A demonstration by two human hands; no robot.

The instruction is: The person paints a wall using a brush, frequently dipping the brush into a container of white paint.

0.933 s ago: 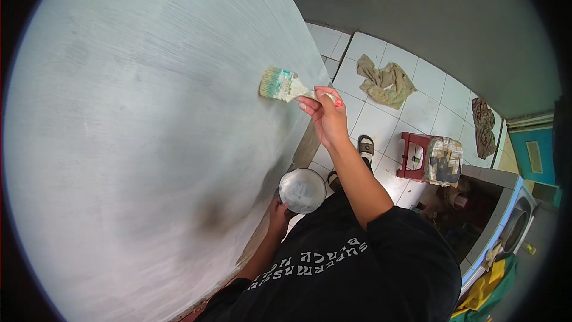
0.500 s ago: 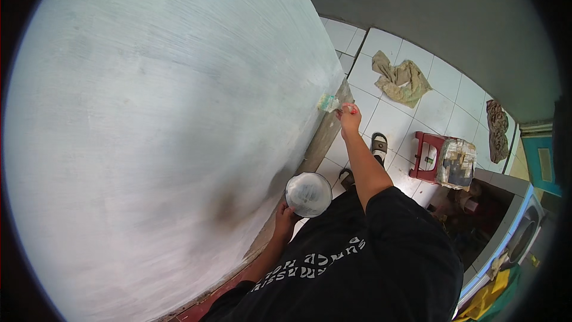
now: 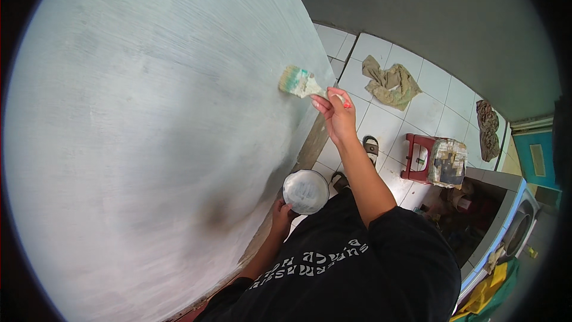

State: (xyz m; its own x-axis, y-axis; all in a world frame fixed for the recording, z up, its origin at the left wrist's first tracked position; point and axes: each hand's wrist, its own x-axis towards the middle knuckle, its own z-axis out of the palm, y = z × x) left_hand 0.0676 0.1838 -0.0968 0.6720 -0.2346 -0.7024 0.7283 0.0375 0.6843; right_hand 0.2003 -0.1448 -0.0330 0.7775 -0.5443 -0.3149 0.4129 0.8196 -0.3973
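Note:
A wide paintbrush, its pale head smeared with white and green paint, is held by the handle in my right hand. Its bristles point left and meet the pale painted wall, or come very close to it. Lower down, my left hand grips the rim of a round bowl with white paint inside. The bowl is near my waist, beside the foot of the wall. Streaky brush marks show over the wall's upper part.
White floor tiles run along the wall. A crumpled beige cloth lies there, with a dark rag farther right. A red stool stands beside a tiled counter. My sandalled feet are below my right arm.
My right hand has brought the paintbrush up and left, from the wall's lower edge onto a higher part of it. The bowl stays nearly in place in my left hand.

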